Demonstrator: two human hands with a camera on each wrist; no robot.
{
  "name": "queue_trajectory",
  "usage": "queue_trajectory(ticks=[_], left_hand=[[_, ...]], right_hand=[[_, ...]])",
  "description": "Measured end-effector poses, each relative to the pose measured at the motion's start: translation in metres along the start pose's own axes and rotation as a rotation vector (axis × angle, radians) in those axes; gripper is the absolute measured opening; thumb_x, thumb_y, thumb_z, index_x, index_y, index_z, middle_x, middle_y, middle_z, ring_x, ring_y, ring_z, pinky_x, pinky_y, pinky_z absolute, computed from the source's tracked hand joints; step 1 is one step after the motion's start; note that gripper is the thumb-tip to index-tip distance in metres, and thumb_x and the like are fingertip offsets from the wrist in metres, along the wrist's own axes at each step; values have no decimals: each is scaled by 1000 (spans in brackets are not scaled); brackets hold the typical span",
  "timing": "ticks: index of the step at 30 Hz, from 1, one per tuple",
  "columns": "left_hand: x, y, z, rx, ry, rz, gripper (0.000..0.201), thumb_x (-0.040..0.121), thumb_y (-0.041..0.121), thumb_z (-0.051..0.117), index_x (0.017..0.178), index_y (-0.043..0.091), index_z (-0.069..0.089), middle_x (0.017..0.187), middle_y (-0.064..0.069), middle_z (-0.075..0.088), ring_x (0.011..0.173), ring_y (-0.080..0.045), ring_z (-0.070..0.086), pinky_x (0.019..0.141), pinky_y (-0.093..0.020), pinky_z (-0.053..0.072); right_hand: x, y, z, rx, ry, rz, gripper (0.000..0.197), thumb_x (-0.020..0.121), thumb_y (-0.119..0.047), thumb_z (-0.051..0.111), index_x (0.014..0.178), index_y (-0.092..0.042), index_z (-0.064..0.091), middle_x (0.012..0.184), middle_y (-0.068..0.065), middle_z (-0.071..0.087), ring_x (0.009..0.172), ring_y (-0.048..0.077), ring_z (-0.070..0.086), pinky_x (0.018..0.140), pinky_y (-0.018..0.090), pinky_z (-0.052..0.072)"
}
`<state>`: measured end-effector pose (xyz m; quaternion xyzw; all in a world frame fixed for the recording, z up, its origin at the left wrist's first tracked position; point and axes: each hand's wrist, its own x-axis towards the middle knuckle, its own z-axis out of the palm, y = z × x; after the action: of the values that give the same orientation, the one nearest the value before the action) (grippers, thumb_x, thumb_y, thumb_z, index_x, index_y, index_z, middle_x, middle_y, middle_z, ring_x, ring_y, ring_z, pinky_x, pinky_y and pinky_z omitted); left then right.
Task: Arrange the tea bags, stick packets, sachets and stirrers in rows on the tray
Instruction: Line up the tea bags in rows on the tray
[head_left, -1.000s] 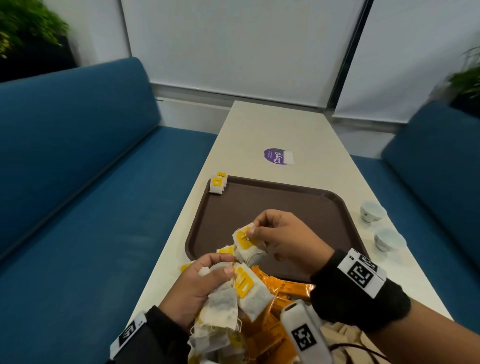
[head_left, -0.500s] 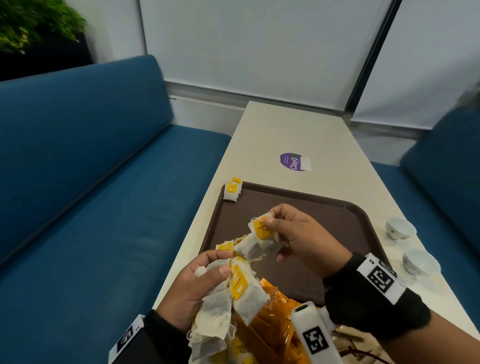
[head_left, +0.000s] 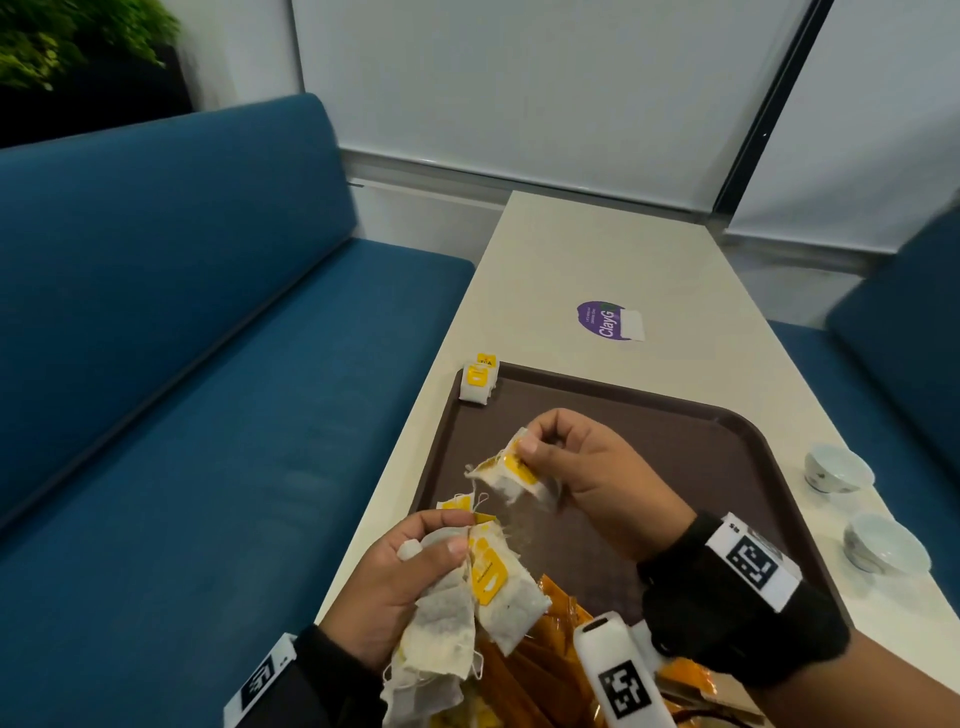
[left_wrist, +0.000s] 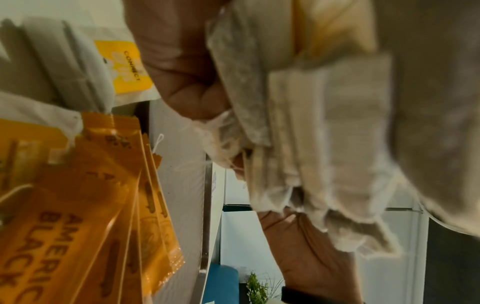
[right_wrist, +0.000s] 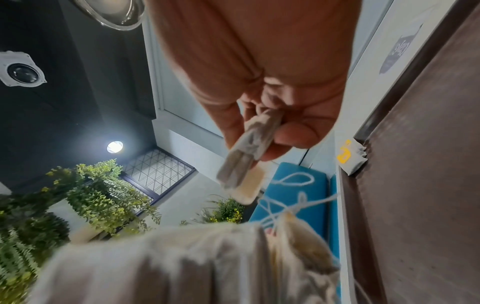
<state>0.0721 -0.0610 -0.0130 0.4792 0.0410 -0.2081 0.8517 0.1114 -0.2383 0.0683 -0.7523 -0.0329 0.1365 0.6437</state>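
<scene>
Tea bag, white with a yellow tag, is up in the air over the near-left part of the brown tray. My right hand pinches it by the top, thumb and fingertips closed on the paper; in the right wrist view the bag hangs edge-on from that pinch with loose white string below it.

Just below and nearer me, my left hand grips a bunch of tea bags, fingers and thumb curled round the stack. Yellow tags face up on the top ones; the lower ones droop past my wrist. The two hands are near each other but the single bag is clear of the bunch. The left wrist view shows the bunch blurred and close.

Under the hands, at the tray's near edge, lies a heap of orange stick packets; the left wrist view reads "AMERIC… BLACK" on one.

Two tea bags sit on the tray's far-left corner, overlapping, resting on the rim.

The tray lies on a pale table. A purple sticker is beyond the tray. Two small white cups stand on the table to the tray's right. Blue benches flank the table.
</scene>
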Motion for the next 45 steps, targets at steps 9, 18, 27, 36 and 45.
queue_trajectory(ticks=[9,18,27,36,45], left_hand=[[-3,-3,6,-11,37,-4,87,31,40,92,100,-2,60,79,-16,70,63,-21,68,53,-27,54],[-8,3,7,16,86,-19,9,83,5,52,85,-3,57,60,-7,66,50,-12,63,46,-18,50],[-9,10,-1,30,123,-92,16,92,3,44,97,-4,58,64,-5,70,54,-10,67,46,-15,49],[-22,20,-3,80,248,-52,19,92,-1,46,76,2,56,44,8,63,38,2,58,35,-9,40],[-28,22,-18,24,253,-57,15,91,1,47,93,-8,59,58,-3,69,49,-6,65,40,-12,45]], right_hand=[[0,0,10,-480,-248,-138,13,89,-13,62,82,-21,55,78,-9,58,65,-2,54,61,13,44],[11,-6,11,-440,-331,-95,16,86,-12,67,77,-23,59,75,-9,62,60,-3,57,56,10,43],[101,10,-3,-41,261,10,14,86,-8,66,74,-10,61,71,3,61,46,-3,53,42,11,40],[184,37,1,-348,319,327,38,96,-22,51,131,-11,51,131,11,56,113,24,57,84,24,48],[207,57,1,-485,228,308,37,90,-15,59,124,-1,57,124,15,61,79,14,62,47,12,43]])
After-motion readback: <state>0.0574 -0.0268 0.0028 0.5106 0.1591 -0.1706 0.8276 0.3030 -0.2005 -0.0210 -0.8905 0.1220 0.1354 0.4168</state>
